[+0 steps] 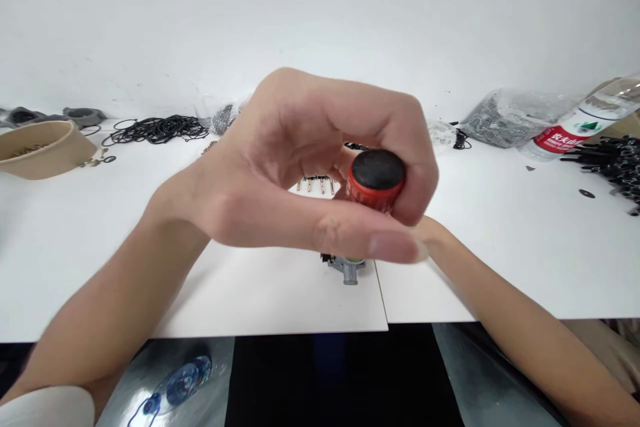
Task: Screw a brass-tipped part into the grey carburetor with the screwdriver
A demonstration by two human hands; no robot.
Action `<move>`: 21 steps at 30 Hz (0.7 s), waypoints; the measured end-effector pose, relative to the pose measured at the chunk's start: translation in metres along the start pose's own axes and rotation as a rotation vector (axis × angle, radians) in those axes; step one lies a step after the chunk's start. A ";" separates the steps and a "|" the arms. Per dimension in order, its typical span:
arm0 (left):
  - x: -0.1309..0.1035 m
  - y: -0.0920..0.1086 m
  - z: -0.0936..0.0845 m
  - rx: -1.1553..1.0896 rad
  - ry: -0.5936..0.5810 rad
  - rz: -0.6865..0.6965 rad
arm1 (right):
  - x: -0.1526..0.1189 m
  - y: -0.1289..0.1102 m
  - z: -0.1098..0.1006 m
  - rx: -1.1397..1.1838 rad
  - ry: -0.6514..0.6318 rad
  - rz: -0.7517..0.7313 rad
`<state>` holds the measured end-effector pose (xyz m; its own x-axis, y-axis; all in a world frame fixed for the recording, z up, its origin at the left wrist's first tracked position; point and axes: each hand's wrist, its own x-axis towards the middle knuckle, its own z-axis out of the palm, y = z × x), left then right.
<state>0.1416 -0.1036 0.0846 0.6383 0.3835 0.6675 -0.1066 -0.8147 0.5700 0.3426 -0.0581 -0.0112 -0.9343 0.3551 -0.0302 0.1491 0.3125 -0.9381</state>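
Close to the camera, my left hand [320,167] is closed, its thumb and fingers wrapped round a red screwdriver handle [375,190] with a black end cap. I see this handle end-on; its shaft is hidden. Below it on the table, a grey metal part [349,272] with a bit of green shows partly. My right hand [431,232] is behind the left one, near that part; only its wrist area shows, and its fingers are hidden. Several small brass-coloured pins [316,185] lie beyond, seen through the curl of my left hand.
On the white table [280,300], a beige bowl [47,153] and black cords [157,128] lie left. At right are a plastic bag of small parts [507,117], a water bottle [570,127] and black tubes [617,163]. Another bottle [183,383] lies below the table edge.
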 end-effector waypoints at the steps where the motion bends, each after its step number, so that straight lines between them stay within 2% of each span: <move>1: 0.002 0.002 -0.001 -0.010 -0.006 -0.007 | 0.000 0.001 0.000 -0.003 0.000 0.003; 8: 0.017 0.011 -0.006 -0.030 -0.081 -0.180 | 0.000 0.000 0.000 -0.051 -0.002 -0.019; 14: 0.013 0.005 -0.002 -0.068 -0.029 -0.152 | 0.000 -0.001 0.000 -0.081 -0.001 0.014; 18: 0.009 0.009 0.000 -0.022 0.006 -0.137 | 0.001 -0.001 0.000 -0.093 -0.020 0.015; 21: 0.011 0.013 -0.001 -0.054 -0.019 -0.096 | 0.002 -0.001 0.000 -0.078 -0.033 0.013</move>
<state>0.1469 -0.1098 0.0998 0.6616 0.4497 0.6001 -0.0850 -0.7500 0.6559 0.3408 -0.0580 -0.0100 -0.9423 0.3303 -0.0547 0.1846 0.3764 -0.9079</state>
